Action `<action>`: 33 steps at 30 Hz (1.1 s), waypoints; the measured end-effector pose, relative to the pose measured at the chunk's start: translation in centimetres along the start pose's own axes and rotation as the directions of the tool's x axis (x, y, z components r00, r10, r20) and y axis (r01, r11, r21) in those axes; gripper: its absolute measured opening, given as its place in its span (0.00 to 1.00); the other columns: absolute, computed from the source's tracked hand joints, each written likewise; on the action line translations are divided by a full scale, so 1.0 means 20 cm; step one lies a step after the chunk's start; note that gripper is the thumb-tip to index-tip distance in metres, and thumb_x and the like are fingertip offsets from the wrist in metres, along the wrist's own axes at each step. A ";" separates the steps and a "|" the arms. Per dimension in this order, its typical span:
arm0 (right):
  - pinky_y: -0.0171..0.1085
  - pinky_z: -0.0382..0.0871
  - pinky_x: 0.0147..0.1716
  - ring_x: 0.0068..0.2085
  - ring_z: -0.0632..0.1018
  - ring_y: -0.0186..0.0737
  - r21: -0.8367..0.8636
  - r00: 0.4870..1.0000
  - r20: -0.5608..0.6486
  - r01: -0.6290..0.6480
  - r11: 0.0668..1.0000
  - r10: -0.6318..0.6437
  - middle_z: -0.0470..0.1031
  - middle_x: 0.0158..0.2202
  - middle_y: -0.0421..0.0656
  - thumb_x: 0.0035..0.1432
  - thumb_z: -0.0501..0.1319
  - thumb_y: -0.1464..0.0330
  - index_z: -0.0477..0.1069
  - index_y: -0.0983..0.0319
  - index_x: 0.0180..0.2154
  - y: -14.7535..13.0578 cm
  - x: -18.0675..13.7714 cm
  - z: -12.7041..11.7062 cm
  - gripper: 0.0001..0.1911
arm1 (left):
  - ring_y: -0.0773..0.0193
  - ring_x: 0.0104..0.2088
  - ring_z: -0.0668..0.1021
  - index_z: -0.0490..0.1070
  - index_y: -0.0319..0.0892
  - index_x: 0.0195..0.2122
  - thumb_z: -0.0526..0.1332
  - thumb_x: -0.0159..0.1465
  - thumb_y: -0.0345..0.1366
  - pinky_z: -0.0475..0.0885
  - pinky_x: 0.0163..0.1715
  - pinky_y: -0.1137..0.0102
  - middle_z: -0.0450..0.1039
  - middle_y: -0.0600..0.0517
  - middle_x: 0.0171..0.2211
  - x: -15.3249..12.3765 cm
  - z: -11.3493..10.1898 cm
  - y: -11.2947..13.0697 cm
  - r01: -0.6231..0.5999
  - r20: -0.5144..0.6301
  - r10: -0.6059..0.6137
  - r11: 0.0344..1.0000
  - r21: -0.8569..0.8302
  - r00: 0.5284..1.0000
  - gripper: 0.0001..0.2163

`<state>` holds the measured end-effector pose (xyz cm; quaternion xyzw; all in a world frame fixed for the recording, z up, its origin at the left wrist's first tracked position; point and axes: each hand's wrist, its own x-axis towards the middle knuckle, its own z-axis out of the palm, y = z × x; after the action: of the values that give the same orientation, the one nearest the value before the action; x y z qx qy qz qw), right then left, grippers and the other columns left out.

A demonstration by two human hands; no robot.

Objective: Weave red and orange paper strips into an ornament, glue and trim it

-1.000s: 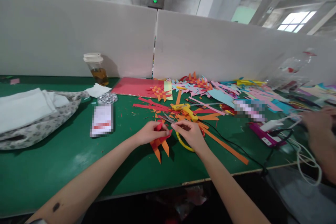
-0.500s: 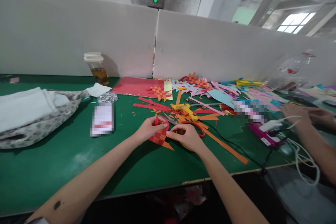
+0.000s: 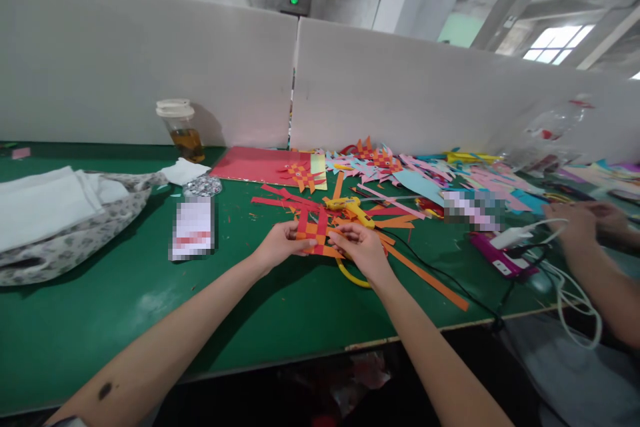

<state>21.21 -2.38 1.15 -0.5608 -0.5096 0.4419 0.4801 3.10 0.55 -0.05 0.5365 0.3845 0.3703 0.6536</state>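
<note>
Between my two hands is a woven paper piece (image 3: 311, 230) in a red and orange check, with red strip ends standing up at its far side. My left hand (image 3: 276, 248) is closed on its left edge, thumb on top. At its right edge, my right hand (image 3: 367, 253) pinches the piece near an orange strip end. Under the right hand lie scissors, mostly covered, their yellow handle loop (image 3: 353, 277) showing. Just beyond the hands rests a yellow glue gun (image 3: 356, 211) among loose red and orange paper strips (image 3: 427, 275).
A woven paper fish (image 3: 300, 177) lies on red sheets (image 3: 245, 163). Further back are a lidded cup (image 3: 186, 133) and paper scraps (image 3: 480, 180). A patterned cloth bag (image 3: 115, 227) is at left. At right are a purple power strip (image 3: 500, 260) with cables and another person's hands (image 3: 575, 223).
The woven piece has been lifted and turned, so its checked face and red strip ends show differently. My right hand has moved slightly up and now grips its right edge.
</note>
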 end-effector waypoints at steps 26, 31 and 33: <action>0.35 0.69 0.31 0.30 0.76 0.37 0.106 0.989 -0.150 0.012 0.994 0.004 0.77 0.29 0.44 0.44 0.63 0.54 0.71 0.62 0.34 -0.02 0.04 -0.07 0.20 | 0.75 0.15 0.67 0.71 0.38 0.25 0.67 0.48 0.42 0.66 0.17 0.77 0.67 0.56 0.17 -0.01 -0.01 0.03 -0.104 -0.174 0.108 0.994 0.032 0.979 0.12; 0.34 0.66 0.27 0.32 0.76 0.38 0.070 0.978 -0.207 0.016 0.997 -0.001 0.76 0.30 0.44 0.43 0.63 0.52 0.71 0.62 0.34 -0.03 0.04 -0.10 0.21 | 0.75 0.16 0.67 0.70 0.38 0.25 0.66 0.49 0.42 0.66 0.18 0.78 0.65 0.57 0.16 -0.01 -0.02 0.05 -0.148 -0.198 0.146 0.989 0.007 0.969 0.12; 0.34 0.66 0.26 0.31 0.76 0.38 0.074 0.978 -0.209 0.004 0.997 0.011 0.76 0.30 0.44 0.42 0.63 0.52 0.71 0.61 0.33 -0.04 0.04 -0.10 0.21 | 0.74 0.18 0.69 0.69 0.38 0.27 0.65 0.50 0.43 0.68 0.20 0.78 0.66 0.57 0.18 -0.01 -0.02 0.05 -0.161 -0.221 0.151 0.987 -0.027 0.964 0.13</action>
<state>23.16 -1.82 2.15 -0.5869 -0.4387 0.3999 0.5506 2.62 0.67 1.00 0.5064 0.4020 0.4858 0.5881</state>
